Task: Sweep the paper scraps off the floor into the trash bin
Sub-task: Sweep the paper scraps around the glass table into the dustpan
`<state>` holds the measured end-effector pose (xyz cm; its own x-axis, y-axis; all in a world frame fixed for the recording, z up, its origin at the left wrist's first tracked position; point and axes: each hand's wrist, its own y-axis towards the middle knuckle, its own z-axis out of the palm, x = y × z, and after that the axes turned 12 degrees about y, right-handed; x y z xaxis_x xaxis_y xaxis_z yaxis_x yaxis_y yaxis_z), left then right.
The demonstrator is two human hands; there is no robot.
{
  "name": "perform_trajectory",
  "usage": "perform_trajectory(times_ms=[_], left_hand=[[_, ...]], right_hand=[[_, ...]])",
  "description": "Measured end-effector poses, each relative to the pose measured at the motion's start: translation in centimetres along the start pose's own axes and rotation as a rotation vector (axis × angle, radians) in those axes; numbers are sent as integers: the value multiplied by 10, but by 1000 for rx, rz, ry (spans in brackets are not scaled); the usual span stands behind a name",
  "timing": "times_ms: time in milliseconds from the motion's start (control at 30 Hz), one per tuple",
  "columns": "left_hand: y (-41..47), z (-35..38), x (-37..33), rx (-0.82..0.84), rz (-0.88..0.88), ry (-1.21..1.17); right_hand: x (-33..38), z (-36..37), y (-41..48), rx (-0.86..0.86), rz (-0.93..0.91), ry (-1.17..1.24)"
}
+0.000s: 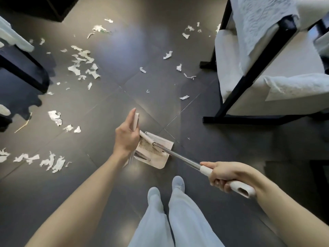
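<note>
White paper scraps [83, 65] lie scattered over the dark tiled floor, thickest at the left and far middle. A beige dustpan [156, 157] stands on the floor in front of my feet, with a comb edge showing. My left hand [127, 138] holds the white top of the dustpan's upright handle [136, 120]. My right hand [225, 176] grips the white grip of the broom handle [238, 188]; its metal shaft [181, 158] runs down into the dustpan. The broom head is hidden. No trash bin is in view.
A black-framed chair with white cushions [267, 68] stands at the right. Another dark-framed seat [23, 68] is at the left edge, and dark furniture [53, 8] at the top left. More scraps [51, 162] lie near my left arm.
</note>
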<state>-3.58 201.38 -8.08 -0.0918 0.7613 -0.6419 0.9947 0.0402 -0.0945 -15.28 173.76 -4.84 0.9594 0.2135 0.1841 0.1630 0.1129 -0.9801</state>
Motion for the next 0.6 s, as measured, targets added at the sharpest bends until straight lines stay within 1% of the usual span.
perform_trajectory(times_ms=[100,233,333,500,600], left_hand=[[-2,-7,9,26,22,-5],[-8,-8,13,62,128,20],[-9,-2,11,63,170,-3],[-4,11,0,89,282,-13],[3,20,-5,138,306,-32]], right_hand=[[-18,4,-17,-24,-25,41],[-43,4,-38,-95,-66,113],[-53,2,-49,-152,-93,184],[-65,-5,-55,-247,-131,339],[-66,-9,-46,-300,-128,416]])
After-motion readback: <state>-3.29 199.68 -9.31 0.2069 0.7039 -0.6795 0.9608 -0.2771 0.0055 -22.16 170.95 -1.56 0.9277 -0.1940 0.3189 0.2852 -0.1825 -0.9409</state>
